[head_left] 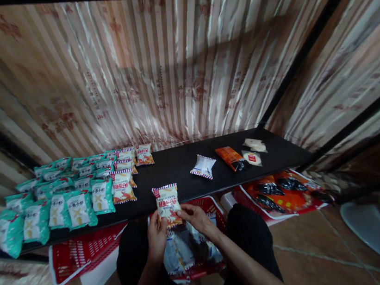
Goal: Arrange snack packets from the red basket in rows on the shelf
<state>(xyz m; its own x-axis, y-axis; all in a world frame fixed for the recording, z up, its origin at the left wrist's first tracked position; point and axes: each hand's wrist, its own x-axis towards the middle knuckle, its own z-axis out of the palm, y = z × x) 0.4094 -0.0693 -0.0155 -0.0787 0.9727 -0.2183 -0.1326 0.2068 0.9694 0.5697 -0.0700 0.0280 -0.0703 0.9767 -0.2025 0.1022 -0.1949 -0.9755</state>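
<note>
Between my hands is a white and orange snack bag (167,202) with a striped top edge, its printed face up. My left hand (157,233) grips its lower left corner and my right hand (193,216) pinches the lower right. Below them, between my knees, a red basket (217,206) holds several more bags (176,254). On the black shelf (168,166), similar white and orange bags (123,186) stand at the end of rows of teal snack bags (80,208). A single striped-edge bag (203,166) lies apart, beyond my right hand.
Right of the lone bag lie an orange packet (230,158) and small clear packets (252,157). Under the shelf, a red basket (82,255) sits at left and another basket (277,217) with orange and black packets at right. A shelf post (301,57) rises at right.
</note>
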